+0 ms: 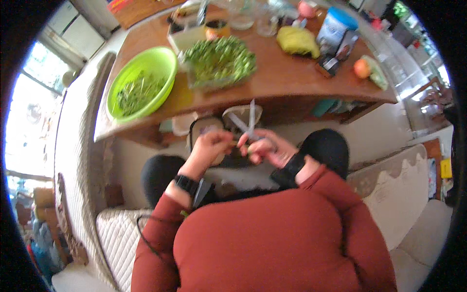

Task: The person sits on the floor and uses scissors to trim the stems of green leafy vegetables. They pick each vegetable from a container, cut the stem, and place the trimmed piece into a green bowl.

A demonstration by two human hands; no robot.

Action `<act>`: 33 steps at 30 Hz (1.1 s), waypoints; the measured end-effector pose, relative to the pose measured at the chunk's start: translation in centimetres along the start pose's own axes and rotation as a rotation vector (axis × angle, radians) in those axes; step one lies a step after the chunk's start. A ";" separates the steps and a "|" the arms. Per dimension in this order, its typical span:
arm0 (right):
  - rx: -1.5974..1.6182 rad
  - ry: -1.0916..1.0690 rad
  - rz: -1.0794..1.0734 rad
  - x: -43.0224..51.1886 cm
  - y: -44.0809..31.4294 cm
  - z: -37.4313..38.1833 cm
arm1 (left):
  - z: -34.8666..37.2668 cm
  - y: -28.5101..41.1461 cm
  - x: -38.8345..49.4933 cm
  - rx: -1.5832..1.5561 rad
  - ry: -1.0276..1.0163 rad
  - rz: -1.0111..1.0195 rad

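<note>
A pair of scissors (252, 118) is gripped in my right hand (270, 148), its two blades spread and pointing away from me toward the table edge. My left hand (215, 144) is pinched on a small stem-like piece (234, 143), blurred, which reaches toward the right fingertips. Both hands are above my lap, between my knees. Ahead on the table, a bright green plastic basin (168, 71) holds cut leafy stems (140, 93). To its right, a clear plastic container (215, 84) is heaped with leafy greens (222, 60).
The wooden table (277, 85) spans the view ahead. Below its edge stand a dark-rimmed bin (191, 137) and a pale container (242, 109). On the table's right are a yellow cloth-like bundle (297, 41), a blue-lidded tub (334, 31) and an orange fruit (362, 68).
</note>
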State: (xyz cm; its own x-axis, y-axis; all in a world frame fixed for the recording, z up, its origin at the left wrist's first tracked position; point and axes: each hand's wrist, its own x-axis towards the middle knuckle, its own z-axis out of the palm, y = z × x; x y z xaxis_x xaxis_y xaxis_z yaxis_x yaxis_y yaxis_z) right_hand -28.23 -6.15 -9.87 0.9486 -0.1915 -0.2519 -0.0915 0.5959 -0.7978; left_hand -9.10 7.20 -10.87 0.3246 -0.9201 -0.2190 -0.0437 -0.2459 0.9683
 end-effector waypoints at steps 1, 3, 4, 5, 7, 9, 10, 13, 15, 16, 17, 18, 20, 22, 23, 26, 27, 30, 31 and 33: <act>-0.043 -0.002 0.008 0.2 0.0 0.1 | -0.3 0.2 0.0 0.133 -0.090 0.074; 0.005 -0.040 0.015 0.0 -0.1 0.2 | 0.0 0.4 -0.2 0.067 -0.163 -0.056; -0.001 -0.020 0.024 0.1 -0.1 0.3 | 0.2 0.5 -0.3 0.087 -0.167 -0.118; 0.001 -0.028 0.013 0.0 -0.2 0.3 | 0.2 0.6 -0.3 0.090 -0.208 -0.074; 0.025 -0.023 -0.007 -0.1 -0.4 0.3 | 0.2 0.8 -0.4 0.079 -0.170 -0.109; 0.038 -0.020 -0.016 -0.2 -0.5 0.2 | 0.2 0.8 -0.3 0.087 -0.134 -0.133; 0.029 -0.012 -0.009 -0.2 -0.6 0.1 | 0.1 0.9 -0.2 0.094 -0.121 -0.154; 0.020 0.017 0.030 -0.3 -0.4 0.0 | 0.0 0.8 -0.4 0.223 -0.170 -0.144; 0.002 -0.001 0.011 -0.3 -0.2 -0.1 | 0.2 0.5 -0.5 0.153 -0.227 -0.167; -0.039 0.005 -0.002 -0.1 -0.1 -0.2 | 0.2 0.4 -0.4 0.176 -0.244 -0.109; -0.043 -0.001 0.008 0.0 0.0 -0.3 | 0.3 0.2 -0.3 0.197 -0.264 -0.118; -0.068 0.006 0.025 0.0 0.2 -0.4 | 0.5 0.0 -0.2 0.204 -0.264 -0.111; -0.071 0.005 0.033 0.2 0.3 -0.6 | 0.5 -0.1 0.0 0.196 -0.282 -0.089; -0.021 -0.011 0.026 0.3 0.6 -0.5 | 0.5 -0.2 -0.2 0.213 -0.256 -0.089; -0.018 -0.002 0.024 0.4 0.6 -0.6 | 0.5 -0.1 0.0 0.234 -0.226 -0.117; 0.007 0.040 0.008 0.5 0.6 -0.6 | 0.6 -0.1 0.1 0.128 -0.128 -0.132; 0.021 0.052 -0.008 0.5 0.5 -0.7 | 0.6 -0.1 0.1 0.066 -0.092 -0.121; 0.069 0.095 -0.047 0.5 0.3 -0.8 | 0.4 -0.2 0.3 0.014 -0.019 -0.166; 0.059 0.102 -0.051 0.5 0.3 -0.8 | 0.3 -0.3 0.4 0.000 -0.001 -0.169; 0.052 0.130 -0.050 0.4 0.3 -0.9 | 0.2 -0.3 0.4 -0.035 0.038 -0.150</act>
State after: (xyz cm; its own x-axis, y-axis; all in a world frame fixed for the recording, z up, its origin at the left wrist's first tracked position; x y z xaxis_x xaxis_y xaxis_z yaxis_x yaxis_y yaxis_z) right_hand -28.12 -6.71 -10.73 0.9040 -0.3196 -0.2840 -0.0261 0.6219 -0.7827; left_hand -9.09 6.82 -11.32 0.3604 -0.8617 -0.3571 0.0408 -0.3679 0.9290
